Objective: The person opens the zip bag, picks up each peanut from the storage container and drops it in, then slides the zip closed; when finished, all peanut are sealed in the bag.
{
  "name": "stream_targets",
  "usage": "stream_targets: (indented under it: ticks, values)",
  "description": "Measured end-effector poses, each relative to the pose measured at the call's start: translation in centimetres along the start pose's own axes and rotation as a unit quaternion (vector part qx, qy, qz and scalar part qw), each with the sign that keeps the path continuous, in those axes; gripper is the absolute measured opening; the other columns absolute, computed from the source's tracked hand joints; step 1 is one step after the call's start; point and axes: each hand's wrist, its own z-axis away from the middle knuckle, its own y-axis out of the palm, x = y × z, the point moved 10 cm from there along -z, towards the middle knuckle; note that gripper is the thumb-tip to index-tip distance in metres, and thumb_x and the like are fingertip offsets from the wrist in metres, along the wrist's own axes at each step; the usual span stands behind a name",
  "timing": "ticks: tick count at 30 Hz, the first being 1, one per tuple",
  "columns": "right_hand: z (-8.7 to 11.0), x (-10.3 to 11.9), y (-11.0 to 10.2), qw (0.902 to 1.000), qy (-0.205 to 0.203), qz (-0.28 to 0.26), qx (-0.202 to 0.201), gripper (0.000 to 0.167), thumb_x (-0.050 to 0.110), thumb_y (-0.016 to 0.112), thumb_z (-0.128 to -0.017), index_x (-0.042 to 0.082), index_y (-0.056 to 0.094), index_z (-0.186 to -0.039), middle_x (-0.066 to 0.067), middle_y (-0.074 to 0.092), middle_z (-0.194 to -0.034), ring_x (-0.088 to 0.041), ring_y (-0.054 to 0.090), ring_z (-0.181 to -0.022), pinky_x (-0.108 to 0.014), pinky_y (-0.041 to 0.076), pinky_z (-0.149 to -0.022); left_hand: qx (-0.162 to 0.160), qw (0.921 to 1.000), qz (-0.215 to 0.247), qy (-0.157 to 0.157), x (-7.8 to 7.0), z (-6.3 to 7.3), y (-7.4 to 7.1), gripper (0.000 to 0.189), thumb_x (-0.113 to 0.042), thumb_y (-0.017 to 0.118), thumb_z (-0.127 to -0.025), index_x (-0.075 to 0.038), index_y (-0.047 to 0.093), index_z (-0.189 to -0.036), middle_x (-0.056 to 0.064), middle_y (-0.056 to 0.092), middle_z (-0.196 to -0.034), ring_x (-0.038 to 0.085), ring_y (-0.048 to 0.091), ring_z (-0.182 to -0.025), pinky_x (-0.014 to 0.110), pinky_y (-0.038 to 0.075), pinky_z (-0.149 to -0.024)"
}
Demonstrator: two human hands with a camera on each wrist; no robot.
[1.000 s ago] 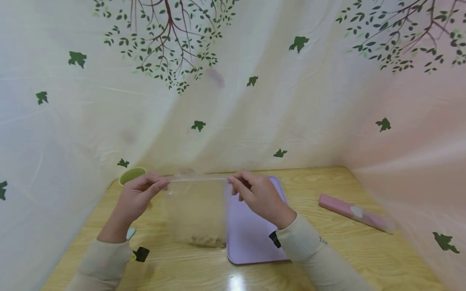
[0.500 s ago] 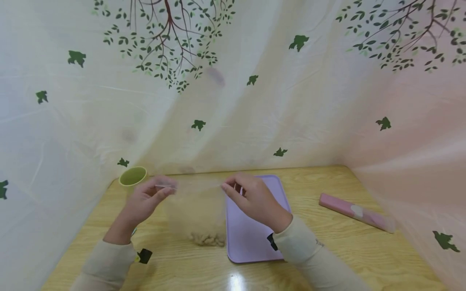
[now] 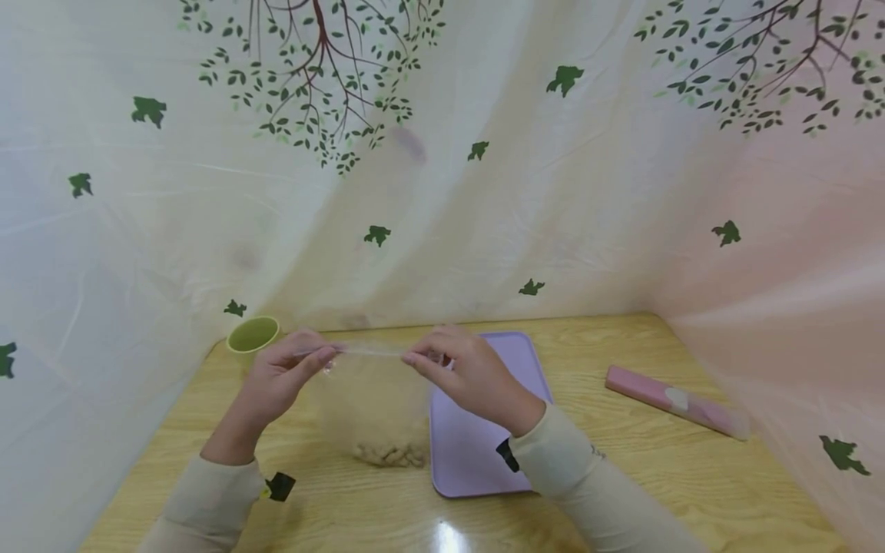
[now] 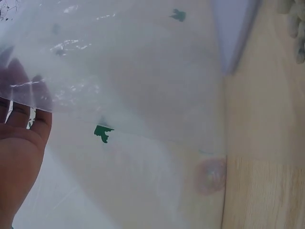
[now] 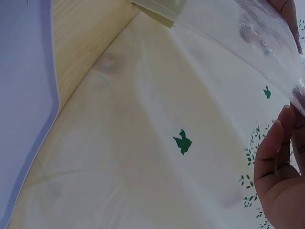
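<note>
A clear plastic zip bag (image 3: 376,399) hangs upright above the table, with several small beige pieces, perhaps peanuts (image 3: 390,453), gathered at its bottom. My left hand (image 3: 276,380) pinches the bag's top edge at its left end. Further right along the same edge, my right hand (image 3: 470,376) pinches it between thumb and fingers. In the left wrist view the see-through bag (image 4: 143,81) lies over some of the left hand's fingers (image 4: 40,121). The right wrist view has the bag (image 5: 238,38) reaching the right hand (image 5: 286,176) at the edge.
A purple tray (image 3: 477,453) lies under and beside the right hand. Behind the left hand stands a green cup (image 3: 252,336). A long pink box (image 3: 674,402) rests at the right of the wooden table (image 3: 359,514). A printed curtain (image 3: 442,192) surrounds the table.
My right hand has slid left along the bag's top edge, and my left hand has shifted slightly right, so the hands are nearer each other. The green cup shows more fully.
</note>
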Motion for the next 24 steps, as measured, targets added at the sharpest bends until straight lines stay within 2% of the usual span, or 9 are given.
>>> stream_targets:
  ticks: [6,8,11,14,17,20,24]
  values:
    - [0.1,0.8,-0.3,0.9983,-0.046,0.028,-0.021,0.011,0.023,0.071,-0.105,0.016,0.08,-0.103,0.006,0.076,-0.094,-0.007,0.061,-0.088,-0.024,0.054,-0.077,-0.029,0.998,0.012,0.055,-1.0,-0.2,0.0,0.026,0.014,0.061,-0.1,0.0,0.08,-0.111,-0.013,0.073,-0.099,0.004,0.06,-0.085,0.022,0.049,-0.07]
    - [0.1,1.0,-0.4,0.9979,-0.051,0.031,-0.025,0.011,0.023,0.072,-0.104,0.015,0.08,-0.103,0.006,0.077,-0.095,-0.008,0.064,-0.091,-0.025,0.056,-0.079,-0.036,0.9972,0.02,0.063,-1.3,-0.3,0.1,0.026,0.015,0.061,-0.099,0.0,0.08,-0.11,-0.011,0.073,-0.098,0.005,0.061,-0.086,0.021,0.051,-0.071]
    - [0.1,1.2,-0.3,0.9984,-0.041,0.033,-0.018,0.012,0.025,0.075,-0.102,0.015,0.081,-0.107,0.005,0.079,-0.098,-0.01,0.068,-0.095,-0.03,0.06,-0.083,-0.038,0.9984,0.018,0.037,-1.3,-0.2,0.3,0.024,0.014,0.061,-0.1,0.001,0.079,-0.11,-0.01,0.073,-0.097,0.004,0.063,-0.089,0.018,0.056,-0.076]
    - [-0.2,1.2,0.3,0.9991,-0.018,0.038,0.002,0.02,0.031,0.076,-0.101,0.016,0.081,-0.112,0.005,0.08,-0.101,-0.01,0.072,-0.096,-0.032,0.062,-0.086,-0.022,0.9997,-0.004,-0.006,-1.1,-0.1,0.9,0.022,0.012,0.061,-0.101,0.002,0.077,-0.112,-0.011,0.072,-0.098,0.002,0.064,-0.091,0.018,0.06,-0.08]
    - [-0.5,1.4,0.9,0.999,0.001,0.041,0.018,0.023,0.035,0.075,-0.102,0.016,0.081,-0.113,0.005,0.081,-0.102,-0.009,0.074,-0.094,-0.032,0.063,-0.087,-0.003,0.9993,-0.025,-0.026,-1.1,0.0,1.6,0.021,0.009,0.061,-0.103,0.001,0.076,-0.114,-0.013,0.072,-0.102,0.002,0.065,-0.093,0.02,0.061,-0.083]
    - [-0.7,1.7,1.1,0.9989,0.013,0.04,0.023,0.019,0.033,0.073,-0.103,0.017,0.081,-0.109,0.006,0.08,-0.099,-0.007,0.073,-0.093,-0.032,0.063,-0.087,0.01,0.9987,-0.04,-0.03,-1.3,-0.1,2.0,0.023,0.007,0.065,-0.101,-0.006,0.079,-0.115,-0.017,0.073,-0.107,0.002,0.067,-0.097,0.019,0.059,-0.082]
    - [-0.7,2.0,1.1,0.9989,0.017,0.036,0.025,0.015,0.029,0.072,-0.104,0.018,0.08,-0.107,0.006,0.08,-0.098,-0.007,0.073,-0.091,-0.034,0.063,-0.086,0.021,0.9985,-0.049,-0.01,-1.8,-0.5,2.6,0.029,0.009,0.072,-0.095,-0.011,0.081,-0.114,-0.014,0.075,-0.107,0.002,0.067,-0.096,0.02,0.055,-0.075]
